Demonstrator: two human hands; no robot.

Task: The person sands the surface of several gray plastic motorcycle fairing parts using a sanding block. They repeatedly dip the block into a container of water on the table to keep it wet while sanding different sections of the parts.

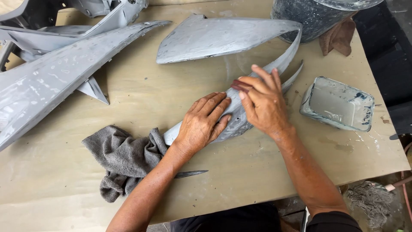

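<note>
Head view: a tan wooden worktable (pixel 128 107), dusty and stained, fills the frame, with a dark floor showing at 3 o'clock and 5 o'clock. At the table's centre lies a curved grey primed panel (pixel 223 38), a piece of vehicle bodywork whose narrow lower arm sweeps from 1 o'clock down toward the middle. The left hand (pixel 201 124) lies flat on that lower arm, fingers spread, pressing it to the table rather than gripping it. The right hand (pixel 264 103) sits just beside it at 2 o'clock of the left, fingers closed narrowly over a small reddish-brown sanding pad (pixel 240 85) held against the panel's surface.

A crumpled grey towel (pixel 122 157) lies at 8 o'clock of the left hand, touching the panel's tip. A second, longer grey panel (pixel 56 81) occupies 10 o'clock, with more fairing pieces behind it. A rectangular plastic tub (pixel 337 103) of cloudy water stands at 3 o'clock, near the right hand but apart from it. A speckled grey bucket (pixel 317 17) stands at 1 o'clock, a brown rag (pixel 339 38) against it.

To sand well here, I judge the flat hand should keep the thin arm from flexing, while the pad follows the curve with even, light pressure, staying wet and avoiding the sharp edges.
</note>
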